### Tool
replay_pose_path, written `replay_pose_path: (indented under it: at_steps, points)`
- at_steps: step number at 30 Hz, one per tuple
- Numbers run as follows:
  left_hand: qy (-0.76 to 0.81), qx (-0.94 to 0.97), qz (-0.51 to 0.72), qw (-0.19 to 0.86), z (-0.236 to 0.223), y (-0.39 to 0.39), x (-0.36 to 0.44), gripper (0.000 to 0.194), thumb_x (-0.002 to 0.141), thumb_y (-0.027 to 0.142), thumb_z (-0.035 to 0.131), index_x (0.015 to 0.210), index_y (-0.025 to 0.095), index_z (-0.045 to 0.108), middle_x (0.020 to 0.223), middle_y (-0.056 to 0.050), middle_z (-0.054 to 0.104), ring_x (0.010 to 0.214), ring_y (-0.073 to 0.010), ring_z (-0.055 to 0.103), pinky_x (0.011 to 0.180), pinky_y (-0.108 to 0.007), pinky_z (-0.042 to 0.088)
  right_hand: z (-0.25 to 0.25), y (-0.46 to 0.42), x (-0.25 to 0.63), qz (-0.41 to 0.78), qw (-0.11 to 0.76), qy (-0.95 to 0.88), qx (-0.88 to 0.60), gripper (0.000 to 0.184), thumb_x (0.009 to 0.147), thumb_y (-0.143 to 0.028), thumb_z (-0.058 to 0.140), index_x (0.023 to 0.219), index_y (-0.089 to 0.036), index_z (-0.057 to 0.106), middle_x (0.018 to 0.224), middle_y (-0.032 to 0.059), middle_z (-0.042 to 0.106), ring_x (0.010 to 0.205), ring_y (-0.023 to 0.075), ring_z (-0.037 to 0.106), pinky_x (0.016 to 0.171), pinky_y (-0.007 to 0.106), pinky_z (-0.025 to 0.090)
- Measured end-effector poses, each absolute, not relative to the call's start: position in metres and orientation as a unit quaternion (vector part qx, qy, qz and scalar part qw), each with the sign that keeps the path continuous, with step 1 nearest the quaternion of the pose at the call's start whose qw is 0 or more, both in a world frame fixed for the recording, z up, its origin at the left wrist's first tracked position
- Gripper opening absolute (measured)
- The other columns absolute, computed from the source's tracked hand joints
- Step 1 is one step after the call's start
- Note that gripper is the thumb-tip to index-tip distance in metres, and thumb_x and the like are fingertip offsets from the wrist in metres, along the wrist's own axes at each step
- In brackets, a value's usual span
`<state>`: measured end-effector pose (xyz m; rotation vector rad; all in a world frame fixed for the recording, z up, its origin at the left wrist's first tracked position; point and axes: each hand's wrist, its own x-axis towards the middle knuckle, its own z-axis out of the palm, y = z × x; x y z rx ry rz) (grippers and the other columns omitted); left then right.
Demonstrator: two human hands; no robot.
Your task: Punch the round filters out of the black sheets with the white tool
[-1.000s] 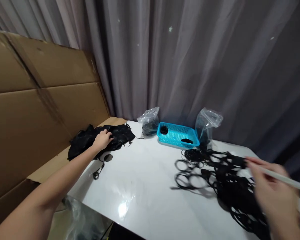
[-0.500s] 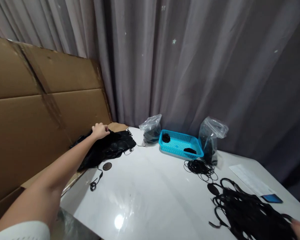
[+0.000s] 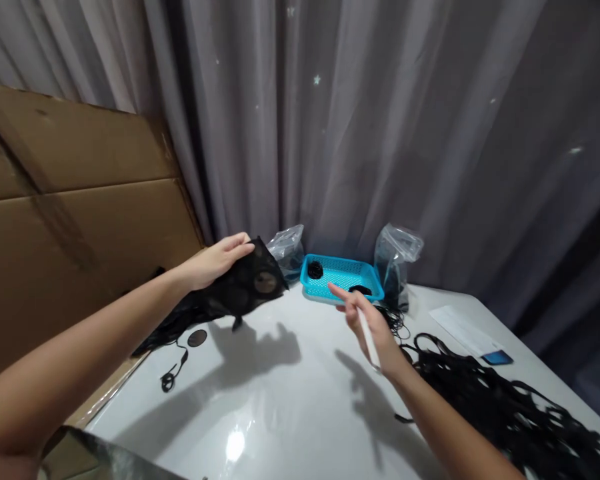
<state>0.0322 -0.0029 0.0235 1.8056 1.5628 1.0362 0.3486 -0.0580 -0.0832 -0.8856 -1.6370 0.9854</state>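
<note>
Pinched at its upper edge by my left hand (image 3: 217,259) is a piece of thin black fabric (image 3: 245,283) with a round see-through spot, lifted above the left of the table. More dark material (image 3: 163,327) lies beneath it. My right hand (image 3: 373,327) is raised over the table's middle, in front of the basket. It grips a slim white stick-like tool (image 3: 369,339), with the index finger stretched forward; the tool's exact kind is unclear. A dark round disc (image 3: 197,338) and a short black strip (image 3: 175,370) rest near the fabric.
A blue basket (image 3: 333,280) holding black bundles stands at the back between two clear plastic bags (image 3: 289,250) (image 3: 397,260). Heaped black strips (image 3: 510,407) cover the right side, near white paper (image 3: 463,330) and a blue item (image 3: 497,358). Cardboard (image 3: 90,233) borders the left.
My left hand has lifted the black fabric off the pile and moved it rightward. My right hand has come from the lower right edge to the middle, holding the white tool. The view has shifted right.
</note>
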Motion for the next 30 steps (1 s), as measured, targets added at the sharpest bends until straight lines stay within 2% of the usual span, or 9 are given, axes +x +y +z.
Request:
replay_pose_path:
  at_steps: [3, 6, 9, 11, 15, 22, 24, 27, 30]
  points:
    - [0.451, 0.693, 0.346, 0.444, 0.013, -0.019, 0.072, 0.042, 0.082, 0.059, 0.064, 0.083, 0.021, 0.046, 0.071, 0.006, 0.042, 0.059, -0.0103, 0.04, 0.052, -0.019, 0.037, -0.061, -0.045, 0.319, 0.496, 0.513, -0.631, -0.306, 0.044, 0.089, -0.068, 0.053, 0.081, -0.025, 0.048, 0.129, 0.0112, 0.064, 0.12, 0.0271, 0.057, 0.101, 0.042, 0.044]
    - [0.368, 0.673, 0.314, 0.559, 0.001, -0.029, 0.097, 0.044, 0.083, 0.058, 0.069, 0.085, 0.021, 0.045, 0.074, 0.006, 0.041, 0.062, -0.0098, 0.041, 0.056, -0.019, 0.038, -0.048, -0.039, 0.309, 0.62, 0.471, -0.562, -0.28, 0.048, 0.082, -0.07, 0.062, 0.078, -0.024, 0.049, 0.092, 0.0048, 0.068, 0.083, 0.0211, 0.063, 0.079, 0.036, 0.05]
    - [0.338, 0.658, 0.311, 0.596, -0.006, -0.036, 0.111, 0.043, 0.085, 0.054, 0.071, 0.087, 0.022, 0.042, 0.073, 0.008, 0.043, 0.062, -0.0085, 0.042, 0.056, -0.018, 0.037, -0.041, -0.041, 0.314, 0.661, 0.452, -0.516, -0.303, 0.054, 0.067, -0.054, 0.082, 0.067, -0.023, 0.038, 0.062, -0.006, 0.049, 0.055, 0.0113, 0.044, 0.054, 0.026, 0.039]
    - [0.324, 0.66, 0.314, 0.6, -0.008, -0.037, 0.116, 0.042, 0.083, 0.047, 0.075, 0.091, 0.023, 0.042, 0.073, 0.008, 0.048, 0.062, -0.0084, 0.046, 0.058, -0.018, 0.038, -0.036, -0.046, 0.322, 0.65, 0.472, -0.504, -0.317, 0.059, 0.061, -0.043, 0.088, 0.065, -0.023, 0.034, 0.059, -0.0088, 0.041, 0.052, 0.0085, 0.036, 0.05, 0.023, 0.031]
    - [0.317, 0.701, 0.221, 0.599, -0.013, -0.032, 0.118, 0.048, 0.077, 0.04, 0.081, 0.108, 0.023, 0.049, 0.085, 0.004, 0.065, 0.079, -0.0166, 0.064, 0.072, -0.028, 0.05, -0.023, -0.054, 0.335, 0.626, 0.513, -0.502, -0.306, 0.058, 0.059, -0.036, 0.089, 0.067, -0.022, 0.034, 0.065, -0.008, 0.048, 0.056, 0.0088, 0.041, 0.052, 0.022, 0.031]
    - [0.3, 0.842, -0.059, 0.446, -0.023, -0.02, 0.098, 0.03, 0.076, 0.042, 0.079, 0.098, 0.022, 0.075, 0.097, -0.001, 0.074, 0.092, -0.0236, 0.066, 0.081, -0.03, 0.051, -0.011, -0.064, 0.353, 0.638, 0.515, -0.496, -0.285, 0.052, 0.068, -0.031, 0.085, 0.067, -0.021, 0.034, 0.067, -0.0069, 0.05, 0.056, 0.0075, 0.043, 0.051, 0.02, 0.031]
    - [0.284, 0.877, -0.054, 0.385, -0.016, -0.025, 0.094, 0.032, 0.075, 0.042, 0.08, 0.1, 0.022, 0.076, 0.102, -0.003, 0.074, 0.097, -0.0251, 0.062, 0.085, -0.03, 0.049, -0.009, -0.065, 0.357, 0.639, 0.506, -0.5, -0.294, 0.053, 0.067, -0.031, 0.086, 0.067, -0.021, 0.034, 0.07, -0.0059, 0.053, 0.056, 0.0076, 0.044, 0.049, 0.02, 0.032]
    - [0.231, 0.917, 0.004, 0.326, 0.001, -0.033, 0.093, 0.023, 0.073, 0.041, 0.083, 0.087, 0.024, 0.079, 0.103, -0.006, 0.073, 0.111, -0.0296, 0.054, 0.101, -0.036, 0.041, -0.001, -0.064, 0.364, 0.628, 0.508, -0.509, -0.298, 0.053, 0.066, -0.032, 0.086, 0.066, -0.021, 0.035, 0.068, -0.0061, 0.052, 0.056, 0.0082, 0.046, 0.049, 0.019, 0.033]
    - [0.192, 0.903, 0.014, 0.384, 0.016, -0.036, 0.092, 0.019, 0.082, 0.042, 0.077, 0.082, 0.023, 0.078, 0.097, -0.007, 0.075, 0.107, -0.0285, 0.058, 0.104, -0.037, 0.039, 0.015, -0.059, 0.373, 0.616, 0.532, -0.51, -0.278, 0.054, 0.066, -0.029, 0.087, 0.064, -0.021, 0.033, 0.063, -0.0069, 0.048, 0.055, 0.0078, 0.045, 0.049, 0.019, 0.035]
